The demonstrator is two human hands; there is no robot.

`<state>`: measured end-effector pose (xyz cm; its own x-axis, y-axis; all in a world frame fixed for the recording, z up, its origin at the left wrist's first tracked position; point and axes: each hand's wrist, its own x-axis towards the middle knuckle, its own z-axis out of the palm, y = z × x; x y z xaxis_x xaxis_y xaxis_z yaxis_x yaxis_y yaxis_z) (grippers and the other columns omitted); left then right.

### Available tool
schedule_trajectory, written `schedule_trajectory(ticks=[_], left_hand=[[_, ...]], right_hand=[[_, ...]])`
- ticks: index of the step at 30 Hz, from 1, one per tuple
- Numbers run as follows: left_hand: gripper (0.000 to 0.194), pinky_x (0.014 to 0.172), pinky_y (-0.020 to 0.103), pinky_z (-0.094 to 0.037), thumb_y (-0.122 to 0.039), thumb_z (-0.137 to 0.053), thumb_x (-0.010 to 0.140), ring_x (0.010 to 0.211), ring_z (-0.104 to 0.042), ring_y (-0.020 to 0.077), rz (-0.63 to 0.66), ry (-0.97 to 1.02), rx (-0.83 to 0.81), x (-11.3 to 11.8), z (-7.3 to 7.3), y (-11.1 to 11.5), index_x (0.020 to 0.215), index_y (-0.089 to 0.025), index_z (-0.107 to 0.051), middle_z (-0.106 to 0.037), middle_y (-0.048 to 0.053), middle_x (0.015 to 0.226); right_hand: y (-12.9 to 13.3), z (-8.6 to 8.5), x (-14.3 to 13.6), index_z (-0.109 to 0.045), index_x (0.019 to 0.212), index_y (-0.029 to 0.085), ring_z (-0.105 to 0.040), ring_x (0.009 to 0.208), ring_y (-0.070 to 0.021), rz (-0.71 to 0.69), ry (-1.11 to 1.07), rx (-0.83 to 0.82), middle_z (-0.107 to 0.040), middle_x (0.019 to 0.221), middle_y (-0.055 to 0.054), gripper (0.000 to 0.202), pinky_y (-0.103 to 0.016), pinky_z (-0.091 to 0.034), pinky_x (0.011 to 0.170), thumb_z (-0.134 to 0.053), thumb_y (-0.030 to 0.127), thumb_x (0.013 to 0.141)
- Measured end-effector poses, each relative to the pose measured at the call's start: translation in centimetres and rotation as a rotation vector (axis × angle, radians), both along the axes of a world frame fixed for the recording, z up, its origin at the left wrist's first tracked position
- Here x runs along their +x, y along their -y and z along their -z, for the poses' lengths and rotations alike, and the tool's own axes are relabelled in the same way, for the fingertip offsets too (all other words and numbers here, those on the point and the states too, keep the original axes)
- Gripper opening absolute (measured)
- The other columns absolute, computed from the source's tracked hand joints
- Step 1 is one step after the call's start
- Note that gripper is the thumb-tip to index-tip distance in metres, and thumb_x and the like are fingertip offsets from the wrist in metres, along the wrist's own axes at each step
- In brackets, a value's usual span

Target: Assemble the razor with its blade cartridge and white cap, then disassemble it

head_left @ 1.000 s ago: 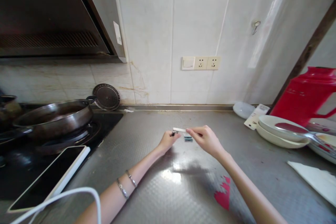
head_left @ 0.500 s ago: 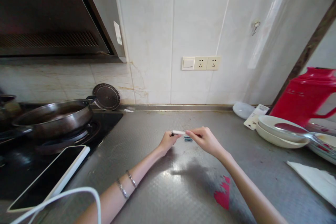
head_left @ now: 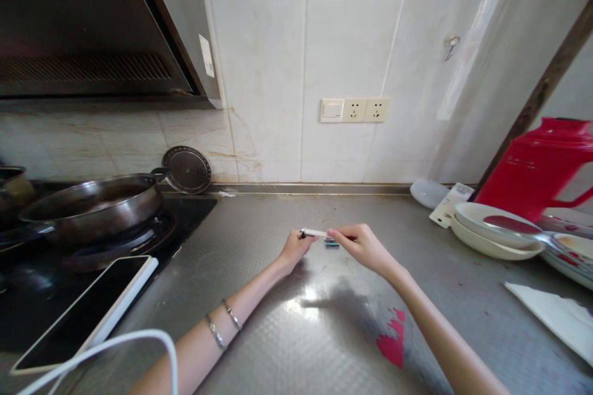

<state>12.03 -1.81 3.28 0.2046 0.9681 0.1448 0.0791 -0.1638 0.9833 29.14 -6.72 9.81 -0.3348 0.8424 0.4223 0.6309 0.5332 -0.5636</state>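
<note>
My left hand (head_left: 291,250) has its fingers closed around a small black bit (head_left: 302,234), and my right hand (head_left: 364,247) pinches the right end of a slim white stick (head_left: 315,233) between thumb and fingers. The stick lies nearly level from one hand to the other, its left end at the black bit; at this size I can't tell whether the two are one piece. To handle it well, I judge that I should hold both ends on one line, pinch lightly near the tips, and let one hand steady while the other does the fine work, so nothing bends or slips. My wrists should stay loose. Between my hands, small dark strips (head_left: 332,245) lie on the desk (head_left: 269,216), near enough that a dropped elbow or finger could nudge them. Farther out, the phone (head_left: 88,315) sits left, and bowls (head_left: 495,237) stand right, well apart from my fingers.
</note>
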Motion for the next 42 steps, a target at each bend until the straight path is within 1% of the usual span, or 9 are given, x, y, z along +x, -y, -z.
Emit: schedule_trajectory(ticks=[5, 9, 15, 18, 23, 32, 35, 39, 42], left_hand=[[0.041, 0.046, 0.024, -0.022, -0.044, -0.057, 0.066, 0.04, -0.028, 0.006, 0.02, -0.013, 0.006, 0.0, 0.0, 0.0, 0.042, -0.019, -0.036, -0.033, -0.007, 0.037], [0.04, 0.045, 0.024, -0.021, -0.045, -0.057, 0.065, 0.041, -0.029, 0.0062, 0.004, -0.013, 0.028, 0.0, -0.1, 0.1, 0.043, -0.019, -0.036, -0.033, -0.007, 0.038], [0.041, 0.045, 0.023, -0.018, -0.043, -0.057, 0.066, 0.041, -0.025, 0.0054, -0.018, -0.031, 0.022, -0.1, -0.1, 0.2, 0.042, -0.019, -0.033, -0.03, -0.007, 0.038], [0.039, 0.045, 0.023, -0.017, -0.043, -0.058, 0.064, 0.043, -0.025, 0.0052, -0.025, -0.007, 0.046, -0.1, -0.1, 0.3, 0.043, -0.018, -0.036, -0.031, -0.008, 0.04], [0.04, 0.045, 0.023, -0.016, -0.037, -0.058, 0.067, 0.042, -0.024, 0.0052, -0.062, 0.008, 0.038, 0.1, -0.2, 0.6, 0.042, -0.018, -0.033, -0.029, -0.007, 0.039], [0.035, 0.044, 0.023, -0.017, -0.032, -0.057, 0.068, 0.042, -0.025, 0.0053, -0.055, -0.003, 0.052, 0.1, 0.2, 0.5, 0.044, -0.018, -0.035, -0.03, -0.007, 0.041], [0.033, 0.043, 0.021, -0.017, -0.03, -0.058, 0.067, 0.041, -0.026, 0.0048, -0.053, 0.015, 0.066, 0.0, 0.2, 0.3, 0.045, -0.017, -0.038, -0.032, -0.007, 0.04], [0.03, 0.037, 0.021, -0.017, -0.028, -0.053, 0.07, 0.032, -0.026, 0.005, -0.102, 0.036, -0.085, 0.1, -0.2, 0.4, 0.047, -0.019, -0.036, -0.031, -0.008, 0.035], [0.026, 0.033, 0.021, -0.015, -0.028, -0.053, 0.07, 0.028, -0.025, 0.0053, -0.039, 0.105, -0.279, 0.4, -0.8, 1.0, 0.053, -0.021, -0.035, -0.029, -0.01, 0.035]], right_hand=[[0.0, 0.0, 0.0, -0.041, 0.049, 0.016, -0.024, 0.049, -0.0083, 0.066, -0.02, 0.039, -0.027, 0.05, 0.003, 0.053, -0.024, -0.018, 0.047, -0.036, 0.052, 0.087], [0.1, 0.0, -0.1, -0.044, 0.05, 0.016, -0.027, 0.047, -0.0081, -0.016, 0.027, 0.028, -0.031, 0.048, 0.003, 0.051, -0.023, -0.02, 0.047, -0.037, 0.05, 0.087], [0.0, 0.1, 0.0, -0.044, 0.05, 0.015, -0.023, 0.048, -0.0078, 0.016, 0.012, 0.04, -0.027, 0.049, 0.004, 0.053, -0.023, -0.019, 0.045, -0.036, 0.051, 0.087], [0.1, 0.0, 0.0, -0.046, 0.051, 0.015, -0.026, 0.048, -0.0076, -0.065, 0.057, 0.009, -0.031, 0.049, 0.004, 0.051, -0.023, -0.02, 0.046, -0.038, 0.05, 0.087], [0.3, -0.1, -0.3, -0.051, 0.052, 0.015, -0.03, 0.046, -0.008, 0.044, 0.06, 0.103, -0.038, 0.047, 0.002, 0.05, -0.023, -0.021, 0.047, -0.037, 0.047, 0.089], [0.5, -0.2, -0.6, -0.055, 0.055, 0.016, -0.035, 0.045, -0.0082, 0.049, 0.132, 0.174, -0.047, 0.047, 0.001, 0.051, -0.022, -0.026, 0.051, -0.034, 0.045, 0.091], [0.7, -0.2, -0.7, -0.056, 0.055, 0.016, -0.038, 0.046, -0.0087, -0.016, 0.165, 0.182, -0.049, 0.048, 0.0, 0.05, -0.022, -0.029, 0.054, -0.036, 0.046, 0.09], [0.2, 0.2, -0.3, -0.062, 0.064, 0.015, -0.042, 0.05, -0.0104, 0.038, 0.041, 0.177, -0.053, 0.053, -0.001, 0.05, -0.022, -0.029, 0.052, -0.035, 0.048, 0.09], [-0.7, 0.8, 0.3, -0.064, 0.069, 0.015, -0.045, 0.052, -0.0114, 0.121, -0.048, 0.171, -0.056, 0.056, -0.001, 0.048, -0.022, -0.03, 0.05, -0.036, 0.049, 0.089]])
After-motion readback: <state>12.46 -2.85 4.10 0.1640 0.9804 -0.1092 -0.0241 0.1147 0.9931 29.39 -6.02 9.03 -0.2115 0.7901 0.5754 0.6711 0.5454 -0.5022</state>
